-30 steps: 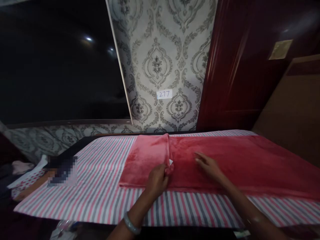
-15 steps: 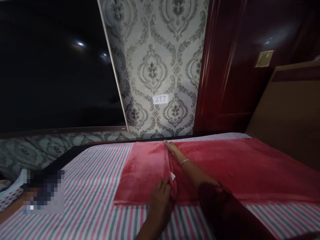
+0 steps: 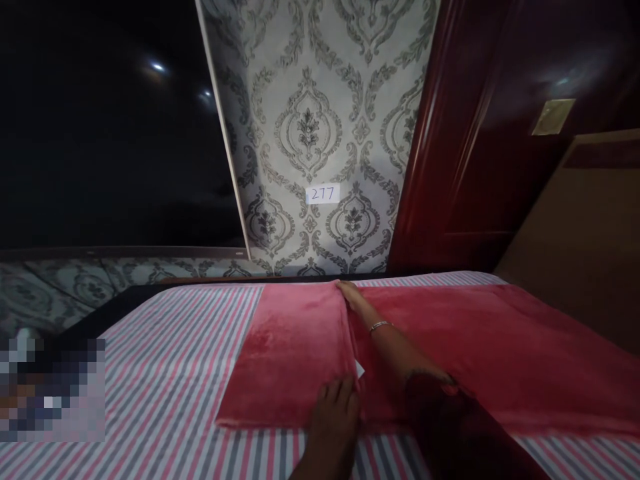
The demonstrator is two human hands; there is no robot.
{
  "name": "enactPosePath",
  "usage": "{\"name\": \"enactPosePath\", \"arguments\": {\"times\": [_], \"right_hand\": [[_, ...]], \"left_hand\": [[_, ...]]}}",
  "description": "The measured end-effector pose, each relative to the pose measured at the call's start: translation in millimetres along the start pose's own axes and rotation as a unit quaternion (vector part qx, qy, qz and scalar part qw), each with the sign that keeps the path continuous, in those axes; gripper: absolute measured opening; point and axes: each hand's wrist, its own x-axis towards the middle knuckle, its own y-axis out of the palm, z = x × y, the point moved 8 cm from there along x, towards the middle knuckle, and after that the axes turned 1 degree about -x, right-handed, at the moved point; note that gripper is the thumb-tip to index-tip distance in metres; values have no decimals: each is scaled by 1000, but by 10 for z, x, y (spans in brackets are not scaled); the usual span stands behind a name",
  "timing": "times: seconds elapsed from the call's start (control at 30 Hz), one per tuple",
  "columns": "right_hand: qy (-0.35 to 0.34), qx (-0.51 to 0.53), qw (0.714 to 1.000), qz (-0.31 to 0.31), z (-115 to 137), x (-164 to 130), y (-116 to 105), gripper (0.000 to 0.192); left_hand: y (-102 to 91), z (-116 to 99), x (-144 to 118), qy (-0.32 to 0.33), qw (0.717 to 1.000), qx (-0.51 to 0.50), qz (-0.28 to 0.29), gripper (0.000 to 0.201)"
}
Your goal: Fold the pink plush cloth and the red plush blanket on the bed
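One blanket [image 3: 470,340] lies partly folded. The left hand [image 3: 338,401] rests there, fingers open; whether right hand [image 3: 349,293] grips far edge, I cannot tell.

Dim room with grey patterned wallpaper [image 3: 307,127] behind the tabletop [image 3: 117,307].
Beyond the far left corner, a large black screen [image 3: 100,160] shows two reflected lights [image 3: 158,67]; past the far right corner, glossy dark-red panelling [image 3: 455,167] bears a gold-coloured plate [image 3: 553,117].

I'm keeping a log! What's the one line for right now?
left hand: on red blanket, nearer end of flap edge | right hand: at edge's far end | white tag: beside edge | striped cloth: under blanket
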Motion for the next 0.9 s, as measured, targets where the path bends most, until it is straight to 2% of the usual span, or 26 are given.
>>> {"name": "enactPosePath", "arguments": {"times": [0.1,0.2,0.27,0.4,0.5,0.6,0.73,0.83,0.9], "right_hand": [[10,-31,999,12,-1,72,52,31],[-3,-54,998,6,64,149,62,29],[-4,-70,998,1,65,167,42,30],[7,-109,994,-8,-21,122,-29,30],[-10,-143,989,-20,-28,88,-73,30],[-30,-184,982,-23,21,74,-83,35],[-54,-233,971,-29,146,-7,-86,55],[-93,-264,960,-29,262,-210,-53,68],[-145,-300,943,2,319,-417,38,76]], "left_hand": [[-89,1,44,18,999,-32,0,24],[-193,39,123,-11,998,-53,-25,24],[-180,14,148,-17,998,-47,-29,26],[-122,-105,129,22,997,-51,-48,29],[-177,-91,123,12,995,-73,-74,30],[-229,-107,161,27,995,-82,-42,33],[-279,-130,196,46,995,-88,-3,36],[-254,-136,192,49,994,-91,20,42],[-237,-130,189,42,994,-98,27,45]]}}
